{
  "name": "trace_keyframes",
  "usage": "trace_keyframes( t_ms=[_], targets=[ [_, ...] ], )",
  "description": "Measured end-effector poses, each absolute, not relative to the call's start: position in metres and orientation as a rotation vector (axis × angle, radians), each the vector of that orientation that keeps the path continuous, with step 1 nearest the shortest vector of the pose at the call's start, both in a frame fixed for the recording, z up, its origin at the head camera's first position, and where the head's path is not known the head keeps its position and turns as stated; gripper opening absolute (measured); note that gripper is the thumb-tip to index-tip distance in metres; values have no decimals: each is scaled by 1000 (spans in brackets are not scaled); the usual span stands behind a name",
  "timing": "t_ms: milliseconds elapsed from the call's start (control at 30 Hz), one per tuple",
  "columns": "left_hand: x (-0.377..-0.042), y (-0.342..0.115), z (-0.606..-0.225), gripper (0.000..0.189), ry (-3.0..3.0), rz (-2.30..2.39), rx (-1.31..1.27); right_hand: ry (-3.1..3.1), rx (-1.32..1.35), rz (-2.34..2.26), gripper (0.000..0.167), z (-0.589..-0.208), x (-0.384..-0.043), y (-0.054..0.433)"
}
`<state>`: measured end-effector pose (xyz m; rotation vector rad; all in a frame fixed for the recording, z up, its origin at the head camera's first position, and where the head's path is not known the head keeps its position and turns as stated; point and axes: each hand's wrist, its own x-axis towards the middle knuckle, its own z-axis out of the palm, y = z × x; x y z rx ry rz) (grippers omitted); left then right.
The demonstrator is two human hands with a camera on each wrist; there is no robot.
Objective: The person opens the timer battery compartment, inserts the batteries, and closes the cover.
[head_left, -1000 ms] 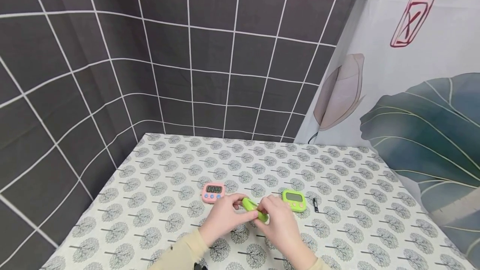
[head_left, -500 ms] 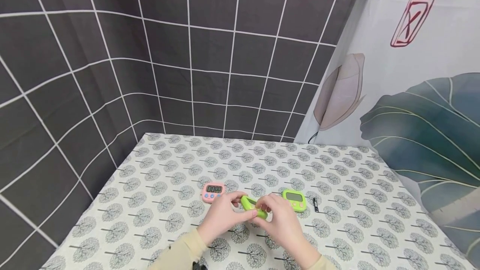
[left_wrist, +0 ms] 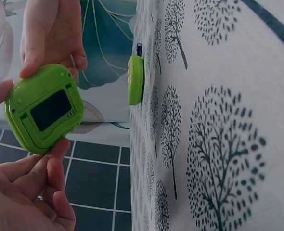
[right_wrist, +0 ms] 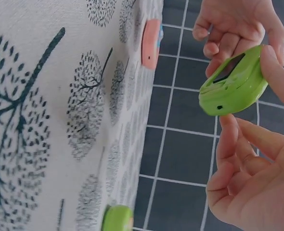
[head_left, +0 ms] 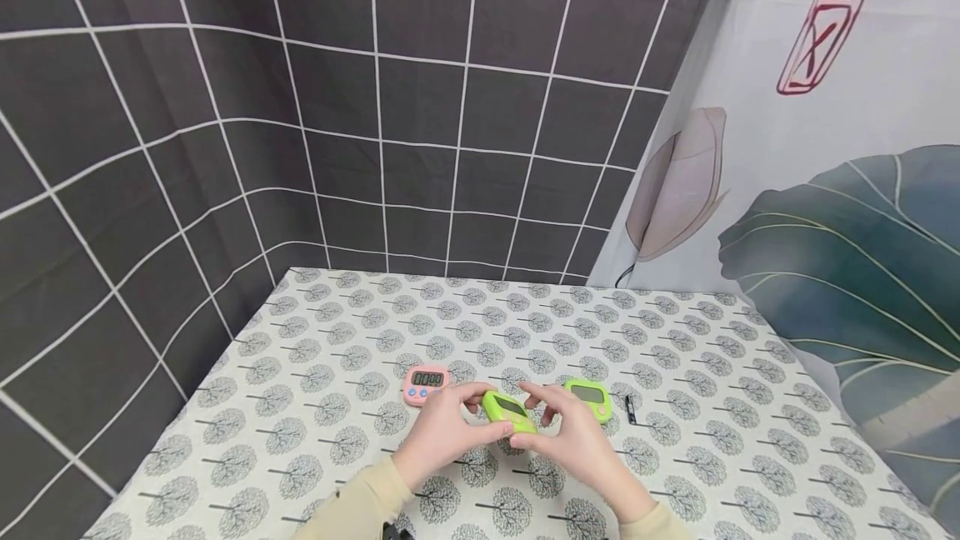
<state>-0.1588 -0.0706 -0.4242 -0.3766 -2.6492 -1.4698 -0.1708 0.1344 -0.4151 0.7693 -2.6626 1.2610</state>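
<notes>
My left hand (head_left: 442, 432) holds a green digital timer (head_left: 508, 411) between thumb and fingers, above the table. Its dark screen faces up in the head view; in the left wrist view its underside (left_wrist: 31, 103) shows a black rectangle set in a frame. My right hand (head_left: 573, 440) is at the timer's right end. The right thumb (right_wrist: 272, 55) touches the timer's edge, while the right index finger stands off it in the head view. Just behind the right hand lies a second green timer (head_left: 587, 392), partly covered by it.
A pink timer (head_left: 427, 379) reading 00:00 lies left of centre, its lower right corner hidden by my left hand. A small black battery-like cylinder (head_left: 630, 409) lies right of the second green timer. The table (head_left: 360, 332) has a tree-print cloth; dark gridded fabric (head_left: 420, 173) hangs behind.
My right fingers have drawn back from the held timer's face and spread to the right. The timer has turned so that more of its screen faces up. The left hand keeps its hold.
</notes>
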Motion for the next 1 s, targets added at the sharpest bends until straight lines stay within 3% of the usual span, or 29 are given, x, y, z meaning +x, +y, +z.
trace_keyframes(
  t_ms=[533,1000],
  targets=[
    [-157,-72,-424,54,-2632,-1505,-366,-2834,863,1911,75,-421,-183,154],
    [-157,-73,-424,57,-2607,-1537,-415,-2810,793,1907,68,-422,-184,154]
  ],
)
